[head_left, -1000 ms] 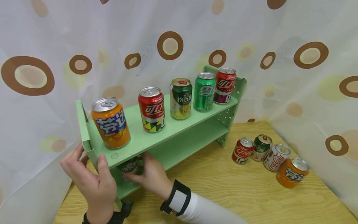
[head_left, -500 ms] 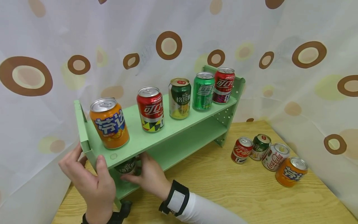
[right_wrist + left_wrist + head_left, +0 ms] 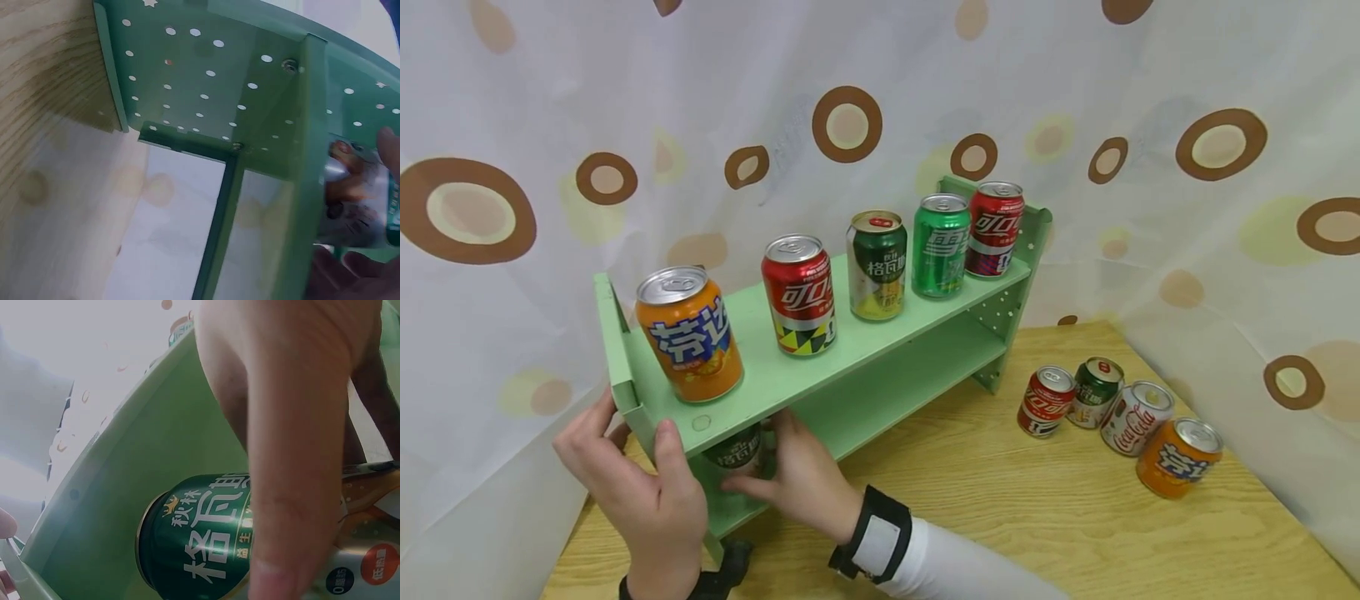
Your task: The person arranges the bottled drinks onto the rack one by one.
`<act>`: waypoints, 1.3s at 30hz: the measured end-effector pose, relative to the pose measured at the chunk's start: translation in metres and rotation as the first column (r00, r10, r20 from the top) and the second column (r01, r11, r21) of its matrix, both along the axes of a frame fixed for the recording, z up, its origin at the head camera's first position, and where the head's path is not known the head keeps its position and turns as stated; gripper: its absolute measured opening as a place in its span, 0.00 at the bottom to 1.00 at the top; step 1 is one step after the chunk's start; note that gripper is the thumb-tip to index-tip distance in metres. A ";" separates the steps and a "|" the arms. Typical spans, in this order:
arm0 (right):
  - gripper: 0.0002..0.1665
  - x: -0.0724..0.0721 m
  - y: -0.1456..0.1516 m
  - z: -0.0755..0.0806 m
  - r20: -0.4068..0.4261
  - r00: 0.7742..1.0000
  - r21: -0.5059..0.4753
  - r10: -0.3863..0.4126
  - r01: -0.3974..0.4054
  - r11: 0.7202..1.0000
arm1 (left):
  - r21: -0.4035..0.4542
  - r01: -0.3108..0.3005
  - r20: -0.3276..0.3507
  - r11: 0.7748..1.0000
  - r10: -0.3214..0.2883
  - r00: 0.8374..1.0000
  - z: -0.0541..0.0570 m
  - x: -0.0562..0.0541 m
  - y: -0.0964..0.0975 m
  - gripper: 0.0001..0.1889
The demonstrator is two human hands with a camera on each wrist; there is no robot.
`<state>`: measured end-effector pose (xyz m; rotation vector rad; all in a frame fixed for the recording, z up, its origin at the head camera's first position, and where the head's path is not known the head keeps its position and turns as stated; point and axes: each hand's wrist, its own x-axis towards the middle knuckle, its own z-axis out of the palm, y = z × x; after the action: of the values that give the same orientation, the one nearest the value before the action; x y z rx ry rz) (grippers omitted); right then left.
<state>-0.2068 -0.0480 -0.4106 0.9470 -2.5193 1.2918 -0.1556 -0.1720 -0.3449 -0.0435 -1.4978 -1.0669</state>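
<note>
A green two-tier shelf rack [image 3: 880,367] stands on the table. My left hand [image 3: 647,500] grips its left end panel, the thumb at the front edge and the other fingers behind. On the lower tier, at the left end, my right hand [image 3: 808,483] holds a dark green and white kvass can [image 3: 737,454], partly hidden under the upper board. In the left wrist view the right thumb crosses the label of this can [image 3: 212,544]. The right wrist view has the can [image 3: 356,206] between fingers at the right edge, beside the perforated end panel [image 3: 187,75].
Along the upper tier stand an orange Fanta can [image 3: 688,333], a red cola can [image 3: 801,296], a kvass can [image 3: 880,267], a green Sprite can [image 3: 942,246] and another red can [image 3: 995,229]. Several cans, including a white Coca-Cola can [image 3: 1137,419], stand on the table at right. Patterned cloth hangs behind.
The head view has shifted slightly. Both hands keep their places on the rack and the kvass can.
</note>
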 end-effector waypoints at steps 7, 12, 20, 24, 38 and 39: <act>0.49 -0.001 0.027 0.010 0.011 1.000 0.067 -0.024 0.023 0.997 | -0.010 0.003 0.027 1.000 -0.003 1.000 -0.001 0.001 -0.001 0.28; 0.43 -0.006 0.057 0.018 0.015 0.995 0.084 -0.103 0.101 0.991 | -0.008 0.003 0.037 1.000 -0.002 0.999 -0.001 0.002 -0.002 0.28; 0.38 -0.022 0.100 0.025 -0.054 0.972 -0.040 -0.230 0.228 0.973 | -0.012 -0.007 0.038 1.000 0.007 0.999 0.000 0.001 -0.001 0.28; 0.39 -0.031 0.126 0.025 -0.080 0.946 -0.082 -0.315 0.308 0.948 | -0.010 -0.003 0.046 1.000 0.003 0.999 -0.001 0.002 -0.002 0.28; 0.44 -0.072 0.229 0.012 -0.117 0.800 -0.018 -0.588 0.590 0.807 | -0.017 0.018 0.037 1.000 -0.017 0.999 -0.002 0.002 -0.004 0.29; 0.44 -0.075 0.236 0.009 -0.126 0.785 -0.012 -0.606 0.610 0.792 | -0.018 0.017 0.038 1.000 -0.016 0.999 -0.002 0.002 -0.004 0.29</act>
<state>-0.2818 0.1884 -0.4014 0.1507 -2.4333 0.9495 -0.1539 -0.1758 -0.3472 -0.0489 -1.5438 -1.0728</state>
